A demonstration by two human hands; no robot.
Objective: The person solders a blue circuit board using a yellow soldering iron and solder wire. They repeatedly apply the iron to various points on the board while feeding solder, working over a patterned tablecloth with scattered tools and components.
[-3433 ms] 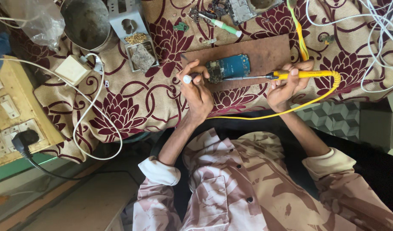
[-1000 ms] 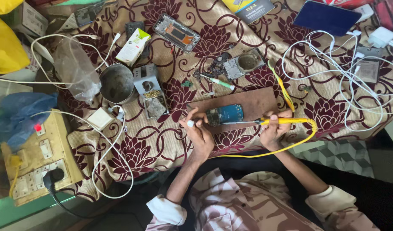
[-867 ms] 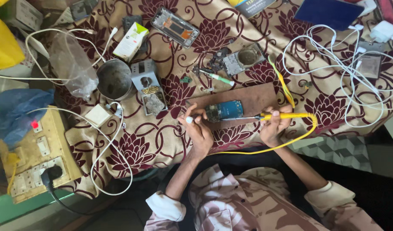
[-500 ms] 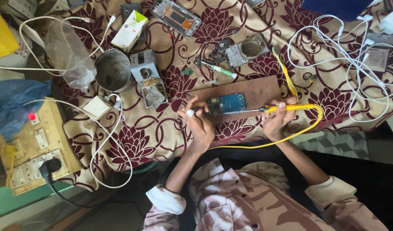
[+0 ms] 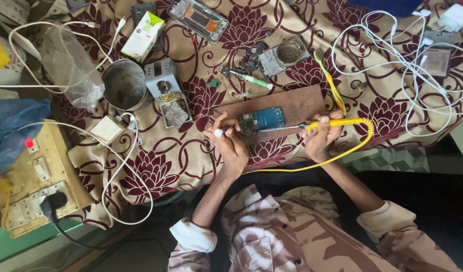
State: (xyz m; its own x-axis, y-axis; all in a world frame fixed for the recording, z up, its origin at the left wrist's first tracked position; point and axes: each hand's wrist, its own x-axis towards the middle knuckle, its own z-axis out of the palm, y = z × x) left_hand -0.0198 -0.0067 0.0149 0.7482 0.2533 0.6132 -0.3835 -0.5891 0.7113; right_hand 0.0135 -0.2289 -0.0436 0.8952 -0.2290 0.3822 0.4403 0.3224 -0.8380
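- Pinching a thin white-tipped tool (image 5: 219,132) between the fingers of the left hand (image 5: 230,146), its point aimed at the left end of the blue circuit board (image 5: 261,120).
- Clamping the right hand (image 5: 319,138) around the yellow handle of the soldering iron (image 5: 324,124), fingers wrapped shut, the metal tip lying just at the board's lower right edge.
- Lying flat on the brown wooden slab (image 5: 297,103), the board, between the two hands and near the slab's front edge.
- Risking, as a judgement, a scorched or bridged board if the tip is sliding sideways across the small parts; nothing clamping the board down, so a push from either tool possibly skating it off the slab.
- Looping close under the right wrist, the yellow cord (image 5: 352,148); likely tugging the iron off line if snagged on the sleeve or the table edge.
- Crowding the slab's far side: a green-handled tool (image 5: 251,79), loose phone parts (image 5: 282,53) and a metal cup (image 5: 123,84), well apart to the left.
- Tangling to the right, white cables (image 5: 408,65), near enough to be touched by a wide swing of the hot tip.
- Leaving open room mostly on the flowered cloth (image 5: 156,166) left of the left hand, before the table's front edge drops toward the lap.
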